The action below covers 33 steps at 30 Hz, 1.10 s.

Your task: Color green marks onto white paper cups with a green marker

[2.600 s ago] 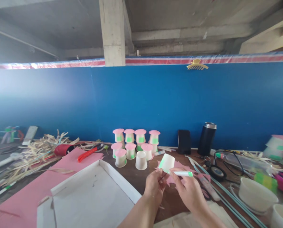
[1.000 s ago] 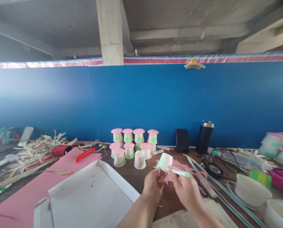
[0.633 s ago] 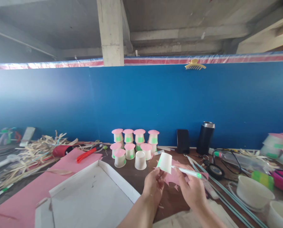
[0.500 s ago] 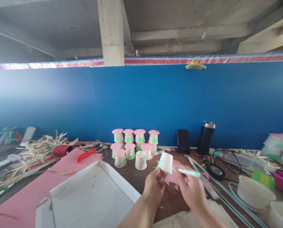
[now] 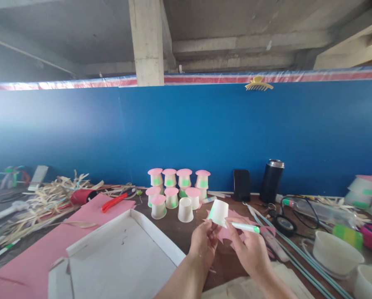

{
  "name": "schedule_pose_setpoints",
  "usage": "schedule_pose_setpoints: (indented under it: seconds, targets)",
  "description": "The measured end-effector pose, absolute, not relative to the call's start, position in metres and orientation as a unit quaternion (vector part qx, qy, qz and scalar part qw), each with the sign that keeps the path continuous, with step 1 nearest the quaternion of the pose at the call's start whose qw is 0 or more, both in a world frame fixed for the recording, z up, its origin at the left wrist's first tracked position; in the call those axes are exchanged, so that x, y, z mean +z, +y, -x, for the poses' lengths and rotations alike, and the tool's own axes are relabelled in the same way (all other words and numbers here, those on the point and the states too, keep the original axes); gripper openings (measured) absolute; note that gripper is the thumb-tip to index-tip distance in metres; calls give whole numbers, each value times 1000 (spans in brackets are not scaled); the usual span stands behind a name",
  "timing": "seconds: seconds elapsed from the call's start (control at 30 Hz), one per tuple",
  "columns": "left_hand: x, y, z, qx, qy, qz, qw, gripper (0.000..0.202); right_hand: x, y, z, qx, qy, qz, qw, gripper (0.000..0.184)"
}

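My left hand [image 5: 204, 243] grips a white paper cup [image 5: 219, 211] near its lower rim; the cup is upside down, slightly tilted, with a green patch on its left side. Between the fingers of my right hand [image 5: 250, 247] is a white marker pen [image 5: 243, 226] with a green end pointing right. Its other end meets the cup's lower right side. Just left stands a plain white paper cup [image 5: 185, 210]. Behind it are several cups with green patches and pink paper discs on top [image 5: 158, 207], some stacked. Jagged pink paper scraps [image 5: 225, 236] lie under my hands.
A white box lid [image 5: 123, 257] and pink paper [image 5: 26, 257] with a red-handled cutter [image 5: 114, 202] lie left. Right are a black flask [image 5: 271, 182], a dark phone [image 5: 242, 185], pale blue sticks [image 5: 301, 253], tape [image 5: 284, 225] and white bowls [image 5: 337, 253]. A blue partition [image 5: 186, 128] stands behind.
The marker has shifted slightly left and down against the cup, along with my right fingers. My left hand keeps its hold on the cup. The view has moved very slightly.
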State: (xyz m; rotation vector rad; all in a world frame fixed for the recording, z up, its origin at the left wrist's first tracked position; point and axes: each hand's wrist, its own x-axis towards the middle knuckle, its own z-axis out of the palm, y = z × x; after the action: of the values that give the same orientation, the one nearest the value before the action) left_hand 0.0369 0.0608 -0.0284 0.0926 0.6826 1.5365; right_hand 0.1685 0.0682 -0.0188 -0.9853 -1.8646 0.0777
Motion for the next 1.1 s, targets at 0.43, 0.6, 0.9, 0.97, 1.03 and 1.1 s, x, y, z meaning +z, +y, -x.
schedule_pose_setpoints:
  seconds: [0.43, 0.6, 0.9, 0.97, 1.03, 1.1]
  targets:
    - [-25, 55, -41, 703, 286, -90, 645, 2, -19, 69, -168, 40, -775, 395, 492, 23]
    - [-25, 56, -41, 704, 279, -108, 644, 4, -17, 68, -167, 26, -773, 397, 494, 24]
    - [-26, 55, -43, 692, 290, -137, 646, 6, -21, 69, -166, 53, -777, 398, 485, 24]
    - [-27, 56, -43, 689, 296, -141, 646, 7, -22, 70, -167, 48, -777, 402, 483, 24]
    - [-28, 57, -43, 687, 301, -142, 646, 9, -23, 71, -167, 30, -778, 405, 479, 24]
    - [-29, 57, -43, 686, 306, -142, 645, 10, -24, 72, -167, 16, -779, 408, 476, 24]
